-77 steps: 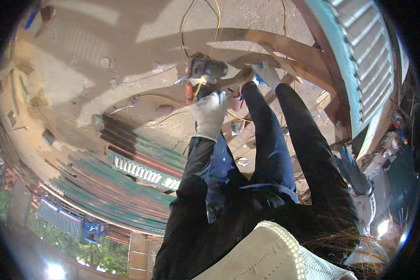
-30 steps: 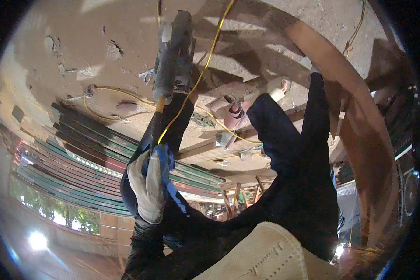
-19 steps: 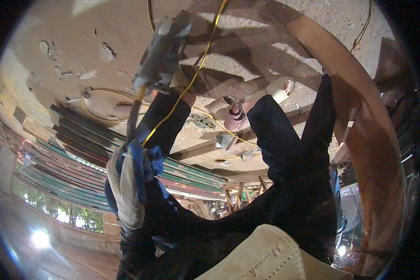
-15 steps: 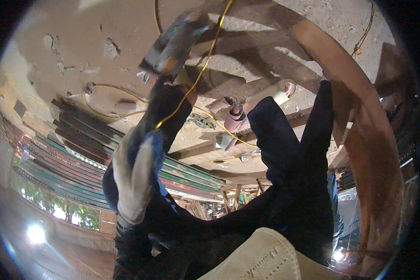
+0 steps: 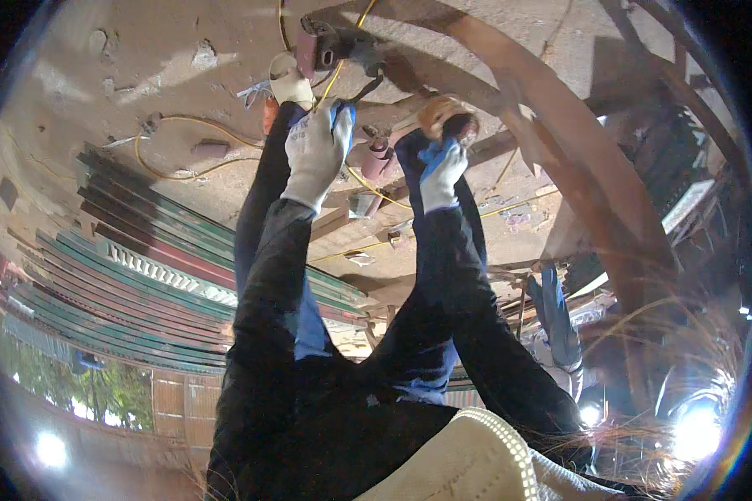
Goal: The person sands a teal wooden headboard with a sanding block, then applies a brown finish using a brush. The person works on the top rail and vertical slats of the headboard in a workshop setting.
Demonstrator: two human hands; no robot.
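Observation:
My left hand [image 5: 316,154], in a white glove with blue on the palm side, is closed around a thin black handle [image 5: 368,88]. What the handle belongs to is hard to make out. Just beyond it stands a short reddish-brown metal piece [image 5: 313,50] with a hole in its end. My right hand [image 5: 443,174], gloved alike, has its fingers curled beside my right knee. At its fingertips is a dark, reddish, rounded thing [image 5: 461,127], too blurred to name. A yellow cable [image 5: 332,82] runs past my left hand.
A large curved brown steel band [image 5: 576,146] arcs along the right. Green and red steel bars [image 5: 154,242] lie stacked at the left. A short reddish pipe piece [image 5: 378,160] sits on the dirt floor between my legs. Another person's legs [image 5: 551,309] show at lower right.
My left hand has moved forward and to the right from near my left thigh. My right hand has come into plain view between my knee and the steel band. My head view has shifted.

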